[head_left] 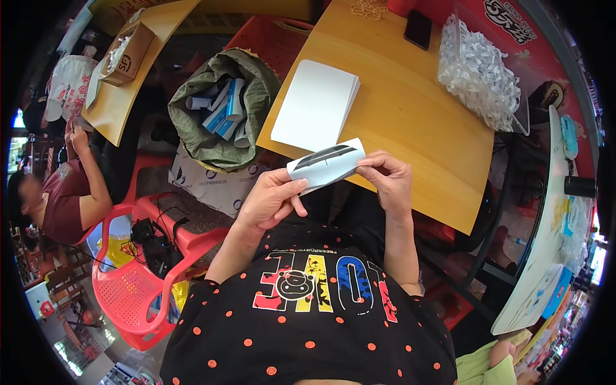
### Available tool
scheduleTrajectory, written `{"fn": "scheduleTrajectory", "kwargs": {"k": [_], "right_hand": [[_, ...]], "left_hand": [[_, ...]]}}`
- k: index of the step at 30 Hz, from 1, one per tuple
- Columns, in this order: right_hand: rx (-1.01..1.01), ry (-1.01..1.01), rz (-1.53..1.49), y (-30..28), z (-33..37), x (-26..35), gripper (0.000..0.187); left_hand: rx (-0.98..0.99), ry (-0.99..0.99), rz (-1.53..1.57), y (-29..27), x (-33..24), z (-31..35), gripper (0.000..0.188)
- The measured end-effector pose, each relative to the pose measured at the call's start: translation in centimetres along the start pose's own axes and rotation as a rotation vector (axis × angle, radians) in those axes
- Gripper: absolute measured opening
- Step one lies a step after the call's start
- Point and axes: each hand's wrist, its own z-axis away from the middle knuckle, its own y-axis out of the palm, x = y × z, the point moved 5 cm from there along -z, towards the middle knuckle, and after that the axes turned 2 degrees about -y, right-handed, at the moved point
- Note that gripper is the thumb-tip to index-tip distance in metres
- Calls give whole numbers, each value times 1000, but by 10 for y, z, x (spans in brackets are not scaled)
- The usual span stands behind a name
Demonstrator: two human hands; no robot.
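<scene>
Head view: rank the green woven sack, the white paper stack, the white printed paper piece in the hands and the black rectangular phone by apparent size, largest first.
1. Green woven sack
2. White paper stack
3. White printed paper piece
4. Black rectangular phone, clearly smallest

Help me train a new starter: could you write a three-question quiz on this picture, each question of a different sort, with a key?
1. Multiple choice: which of these on the table lies nearest the hands?
A) phone
B) stack of white sheets
C) rubber bands

2. True or false: only the left hand touches the curled paper.

3. Fill in: several rolls sit in a green ____ to the left of the table.

Key:
1. B
2. False; the right hand holds its other end.
3. sack
</scene>
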Motion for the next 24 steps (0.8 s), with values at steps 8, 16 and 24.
{"fn": "scheduleTrajectory", "kwargs": {"k": [8, 16, 24], "right_hand": [[-141, 123, -110, -11, 5, -20, 11], [-125, 129, -90, -9, 3, -23, 11], [-64, 227, -106, -8, 0, -25, 9]], "left_hand": [[-38, 200, -40, 17, 11, -7, 27], [-121, 371, -290, 19, 6, -9, 25], [-133, 234, -171, 12, 15, -12, 24]]}}
